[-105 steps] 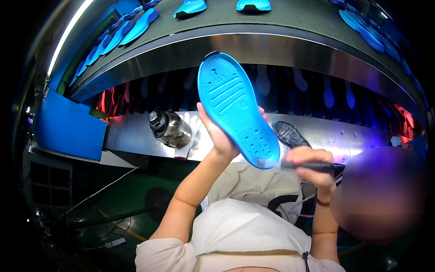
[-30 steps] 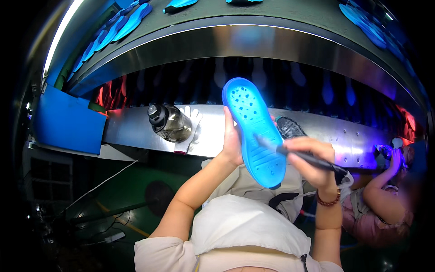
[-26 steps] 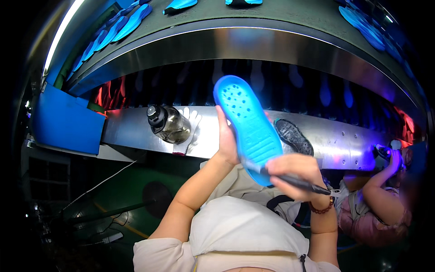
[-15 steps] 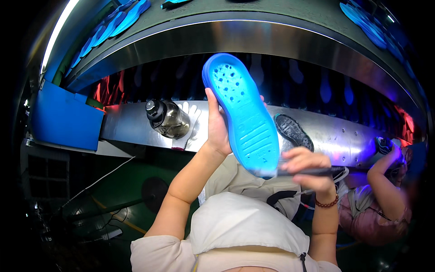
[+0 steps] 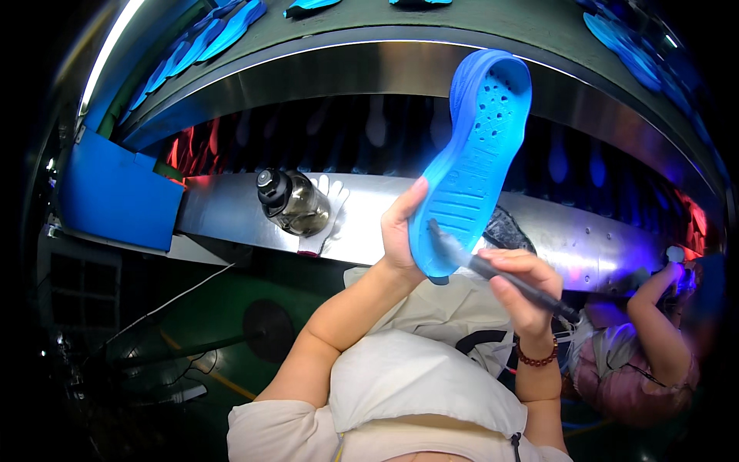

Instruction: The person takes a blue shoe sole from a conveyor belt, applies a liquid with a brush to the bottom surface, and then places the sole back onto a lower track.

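A bright blue shoe sole (image 5: 471,173) is held up in front of the metal bench, its hollow inner side showing and its holed end pointing up and to the right. My left hand (image 5: 402,237) grips it by the lower edge, thumb on the near side and the other fingers hidden behind. Between the fingers of my right hand (image 5: 530,289) is a brush with a dark handle (image 5: 479,266) and a blurred pale front part. Its tip reaches over the inner face at the sole's lower end. Behind lies a black sole (image 5: 508,229), partly covered.
A dark-lidded bottle (image 5: 296,204) and a white glove (image 5: 332,208) rest on the metal bench (image 5: 369,212). More blue soles (image 5: 231,35) lie on the green conveyor belt (image 5: 400,21) above. At right, another person's arm (image 5: 658,308) works at the bench. A blue box (image 5: 119,192) stands left.
The blue sole has moved up and right, its upper end now leaning right. The brush has gone from the sole's bottom edge to over its inner face.
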A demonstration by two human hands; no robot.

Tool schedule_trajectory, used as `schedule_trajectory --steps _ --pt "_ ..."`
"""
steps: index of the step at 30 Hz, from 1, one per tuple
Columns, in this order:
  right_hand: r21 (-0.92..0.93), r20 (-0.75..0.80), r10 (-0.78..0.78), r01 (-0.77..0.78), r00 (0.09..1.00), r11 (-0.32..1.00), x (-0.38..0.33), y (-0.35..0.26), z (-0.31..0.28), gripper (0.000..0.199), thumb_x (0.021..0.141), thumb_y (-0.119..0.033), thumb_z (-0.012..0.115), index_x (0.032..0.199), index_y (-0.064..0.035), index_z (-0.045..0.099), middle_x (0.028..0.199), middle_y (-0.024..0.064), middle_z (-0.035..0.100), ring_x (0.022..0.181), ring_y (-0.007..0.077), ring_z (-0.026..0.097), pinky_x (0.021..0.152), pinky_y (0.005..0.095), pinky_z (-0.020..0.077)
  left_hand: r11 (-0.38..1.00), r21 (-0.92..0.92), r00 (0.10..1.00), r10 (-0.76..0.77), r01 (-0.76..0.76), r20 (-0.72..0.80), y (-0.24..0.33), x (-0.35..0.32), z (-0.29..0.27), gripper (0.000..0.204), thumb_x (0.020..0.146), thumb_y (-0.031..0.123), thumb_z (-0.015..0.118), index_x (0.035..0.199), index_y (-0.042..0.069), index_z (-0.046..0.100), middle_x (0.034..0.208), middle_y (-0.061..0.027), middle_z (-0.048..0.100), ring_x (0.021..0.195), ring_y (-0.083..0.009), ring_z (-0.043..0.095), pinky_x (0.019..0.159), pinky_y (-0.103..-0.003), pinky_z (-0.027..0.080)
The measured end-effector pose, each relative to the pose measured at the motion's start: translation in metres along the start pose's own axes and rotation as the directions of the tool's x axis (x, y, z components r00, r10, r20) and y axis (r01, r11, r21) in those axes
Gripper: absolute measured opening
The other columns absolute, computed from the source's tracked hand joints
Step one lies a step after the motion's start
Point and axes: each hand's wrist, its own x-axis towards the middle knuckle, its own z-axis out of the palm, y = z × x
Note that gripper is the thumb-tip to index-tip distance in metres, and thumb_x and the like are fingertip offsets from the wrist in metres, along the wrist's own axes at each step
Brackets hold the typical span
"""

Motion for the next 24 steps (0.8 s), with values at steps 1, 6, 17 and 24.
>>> schedule_trajectory --steps 1,6,17,24 --pt "-0.026 0.09 -0.027 0.03 0.996 0.999 0.002 -0.005 0.002 0.019 0.07 0.008 0.061 0.089 0.0053 0.061 0.093 0.0203 0.063 0.091 0.027 0.062 0.084 0.0344 0.0476 0.999 -0.016 0.999 -0.035 0.036 0.008 0.001 0.001 -0.004 0.052 0.089 0.031 0.04 0.127 -0.004 0.036 0.116 -0.0185 0.054 0.103 -0.0282 0.056 0.091 -0.039 0.043" --pt "0.124 -0.004 0.037 -0.036 0.999 0.992 0.013 -0.014 -0.014 0.017 0.069 0.007 0.063 0.086 0.0051 0.062 0.089 0.0194 0.065 0.088 0.0273 0.064 0.082 0.034 0.0486 0.993 -0.068 0.995 -0.094 0.095 0.02 0.009 0.006 -0.008 0.055 0.089 0.036 0.036 0.123 -0.006 0.043 0.116 -0.0229 0.053 0.103 -0.0334 0.056 0.092 -0.045 0.042" --pt "-0.175 0.502 -0.111 0.226 0.858 0.958 0.018 -0.034 -0.007 0.017 0.067 0.0 0.068 0.083 0.0007 0.063 0.086 0.0147 0.065 0.084 0.0271 0.064 0.076 0.0325 0.0511 0.929 -0.044 0.929 -0.368 0.367 -0.032 0.022 0.018 -0.011 0.053 0.087 0.033 0.04 0.123 -0.007 0.043 0.116 -0.0245 0.053 0.101 -0.0333 0.057 0.091 -0.044 0.043" --pt "-0.358 0.532 0.043 0.179 0.846 0.916 0.019 -0.031 -0.033 0.019 0.072 -0.002 0.067 0.091 -0.0028 0.064 0.089 0.0122 0.066 0.08 0.0247 0.065 0.07 0.0288 0.0521 0.677 0.365 0.768 -0.588 0.64 -0.254 0.022 0.016 0.01 0.048 0.082 0.029 0.055 0.118 -0.002 0.048 0.109 -0.0172 0.056 0.092 -0.025 0.059 0.084 -0.034 0.047"
